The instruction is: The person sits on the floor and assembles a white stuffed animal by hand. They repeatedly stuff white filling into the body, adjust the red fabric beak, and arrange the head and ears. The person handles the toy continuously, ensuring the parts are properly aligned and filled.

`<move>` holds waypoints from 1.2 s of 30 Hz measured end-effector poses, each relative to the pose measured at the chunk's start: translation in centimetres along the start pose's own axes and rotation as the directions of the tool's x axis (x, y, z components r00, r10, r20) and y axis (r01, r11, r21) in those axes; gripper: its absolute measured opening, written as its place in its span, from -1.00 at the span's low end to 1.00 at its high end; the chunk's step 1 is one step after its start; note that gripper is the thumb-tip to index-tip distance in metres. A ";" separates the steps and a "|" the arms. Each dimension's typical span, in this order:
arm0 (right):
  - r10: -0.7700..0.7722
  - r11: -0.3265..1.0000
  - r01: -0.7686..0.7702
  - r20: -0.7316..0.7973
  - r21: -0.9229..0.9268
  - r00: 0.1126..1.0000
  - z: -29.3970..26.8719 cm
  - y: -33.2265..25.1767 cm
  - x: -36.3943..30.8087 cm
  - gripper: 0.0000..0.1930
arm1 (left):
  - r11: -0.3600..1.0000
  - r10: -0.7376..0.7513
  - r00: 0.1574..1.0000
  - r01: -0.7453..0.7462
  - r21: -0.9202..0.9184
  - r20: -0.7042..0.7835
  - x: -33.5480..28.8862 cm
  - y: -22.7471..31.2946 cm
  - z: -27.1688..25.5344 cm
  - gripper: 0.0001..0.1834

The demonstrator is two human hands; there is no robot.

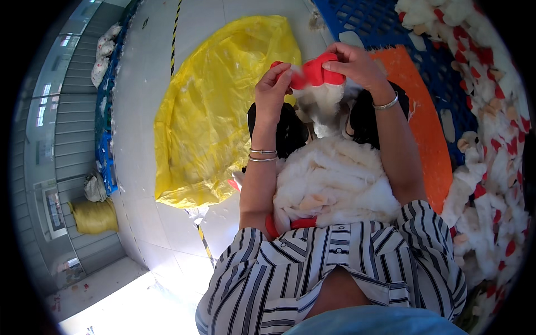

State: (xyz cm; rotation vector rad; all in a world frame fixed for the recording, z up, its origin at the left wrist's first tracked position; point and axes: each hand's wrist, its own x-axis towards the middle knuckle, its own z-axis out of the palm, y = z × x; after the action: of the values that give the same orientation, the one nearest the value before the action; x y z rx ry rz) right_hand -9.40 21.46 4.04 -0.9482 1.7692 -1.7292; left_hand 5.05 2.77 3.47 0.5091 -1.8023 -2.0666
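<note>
Out in front of me, both hands hold up a red and white plush piece (315,72). My left hand (272,88) pinches its red left end between thumb and fingers. At the other side, my right hand (357,62) grips the red part from above, thumb in front. White fluffy fabric hangs down from the red part between the hands. On my lap lies a heap of white plush pieces (335,176), with a strip of red (303,223) at its near edge.
A large yellow plastic sheet or bag (206,123) spreads on the floor at left. To the right lie an orange mat (421,111) and a blue plastic pallet (357,19). Piled along the far right are many white and red plush pieces (491,151). A yellow sack (95,216) stands by the left wall.
</note>
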 end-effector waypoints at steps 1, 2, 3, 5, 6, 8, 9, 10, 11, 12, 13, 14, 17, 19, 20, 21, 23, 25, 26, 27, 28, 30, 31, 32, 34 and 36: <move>0.009 1.000 -0.009 0.033 0.008 0.999 0.2 -0.2 -0.1 -0.80 | 0.998 -0.017 0.999 0.014 0.056 0.045 -0.1 -0.2 0.1 -0.67; -0.006 1.000 0.005 0.059 0.018 0.998 0.3 0.1 0.0 -0.79 | 0.993 -0.044 0.996 0.035 0.110 0.084 0.0 -0.4 0.3 -0.65; -0.021 0.999 0.019 0.084 0.029 0.996 0.5 0.6 0.2 -0.78 | 0.985 -0.073 0.990 0.053 0.164 0.121 0.0 -0.8 0.4 -0.62; -0.032 0.999 0.027 0.115 0.041 0.993 0.7 0.9 0.3 -0.77 | 0.966 -0.130 0.974 0.084 0.243 0.183 0.3 -1.5 0.6 -0.58; -0.028 0.999 0.023 0.120 0.042 0.992 0.8 0.8 0.3 -0.77 | 0.971 -0.126 0.972 0.080 0.224 0.197 0.3 -1.8 0.5 -0.59; -0.022 0.999 0.016 0.119 0.052 0.993 0.8 0.8 0.3 -0.77 | 0.980 -0.117 0.966 0.074 0.185 0.230 0.2 -2.0 0.7 -0.61; -0.020 0.998 0.013 0.111 0.061 0.994 0.7 0.9 0.3 -0.77 | 0.973 -0.100 0.970 0.049 0.224 0.222 0.2 -1.9 1.0 -0.64; -0.018 0.997 0.010 0.104 0.071 0.994 0.6 0.9 0.2 -0.77 | 0.965 -0.083 0.973 0.024 0.263 0.215 0.1 -1.7 1.3 -0.67; -0.012 0.998 0.004 0.119 0.068 0.993 0.7 0.8 0.2 -0.78 | 0.953 -0.062 0.978 -0.002 0.303 0.202 -0.1 -1.5 1.4 -0.70; -0.006 0.998 -0.002 0.134 0.065 0.991 0.8 0.7 0.2 -0.78 | 0.961 -0.098 0.967 0.030 0.276 0.236 -0.1 -1.9 1.1 -0.72; -0.001 0.998 -0.009 0.149 0.062 0.989 1.0 0.7 0.3 -0.79 | 0.966 -0.133 0.953 0.064 0.250 0.271 0.0 -2.5 0.7 -0.74; 0.002 0.999 -0.010 0.152 0.054 0.988 1.0 0.8 0.2 -0.79 | 0.970 -0.167 0.935 0.099 0.223 0.312 0.0 -2.6 0.7 -0.77; -0.032 0.997 0.023 0.132 0.073 0.991 0.8 1.3 0.3 -0.80 | 0.966 -0.150 0.968 0.101 0.238 0.199 0.3 -2.3 0.8 -0.75; -0.110 0.985 0.099 0.077 0.141 0.991 0.3 2.0 0.7 -0.80 | 0.981 -0.108 0.984 0.082 0.179 0.141 0.5 -2.5 0.7 -0.79; -0.123 0.988 0.119 0.032 0.099 0.992 0.1 2.1 0.8 -0.82 | 0.986 -0.085 0.990 0.069 0.149 0.108 0.5 -2.6 0.6 -0.81; -0.137 0.989 0.137 -0.014 0.056 0.990 0.0 2.1 0.9 -0.83 | 0.991 -0.061 0.993 0.048 0.127 0.099 0.5 -2.8 0.4 -0.84; -0.166 0.986 0.165 -0.065 -0.018 0.984 0.1 1.9 0.9 -0.86 | 0.995 -0.040 0.996 0.033 0.097 0.074 0.6 -3.2 0.0 -0.85; -0.193 0.979 0.187 -0.076 -0.078 0.978 0.6 1.3 0.7 -0.88 | 0.996 -0.014 0.999 0.010 0.094 0.043 0.8 -3.6 -0.4 -0.86; -0.172 0.975 0.162 -0.056 -0.149 0.984 0.7 0.8 0.5 -0.88 | 0.994 0.002 1.000 -0.005 0.106 0.028 1.0 -3.7 -0.5 -0.86; -0.149 0.966 0.138 -0.036 -0.220 0.988 0.7 0.3 0.3 -0.87 | 0.993 0.018 1.000 -0.019 0.118 0.012 1.0 -3.8 -0.6 -0.86; -0.125 0.950 0.114 -0.018 -0.290 0.992 0.8 0.1 0.2 -0.87 | 0.994 0.019 1.000 -0.019 0.110 0.002 1.0 -3.9 -0.7 -0.87; -0.173 0.957 0.167 -0.006 -0.236 0.985 1.3 1.0 0.4 -0.87 | 0.995 0.023 1.000 -0.022 0.094 -0.005 1.2 -3.9 -0.5 -0.87; -0.197 0.959 0.193 -0.001 -0.209 0.980 1.5 1.5 0.5 -0.86 | 0.996 0.018 1.000 -0.019 0.083 0.003 1.3 -3.9 -0.4 -0.86; -0.201 0.956 0.196 -0.003 -0.218 0.980 2.0 1.6 0.5 -0.84 | 0.997 0.014 1.000 -0.014 0.074 0.005 1.2 -3.8 -0.4 -0.86; -0.210 0.950 0.202 -0.006 -0.236 0.978 2.8 1.7 0.5 -0.80 | 0.998 0.002 1.000 -0.003 0.062 0.010 1.0 -3.9 -0.4 -0.85; -0.150 0.951 0.148 0.014 -0.272 0.989 3.6 1.1 0.3 -0.79 | 0.998 -0.012 1.000 0.011 0.055 0.017 0.9 -3.7 0.0 -0.83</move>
State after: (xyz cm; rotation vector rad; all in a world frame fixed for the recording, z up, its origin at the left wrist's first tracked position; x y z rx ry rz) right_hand -7.04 18.83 2.66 -1.2200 2.0221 -1.6027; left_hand 4.18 2.79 -0.26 0.5189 -1.8746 -2.0403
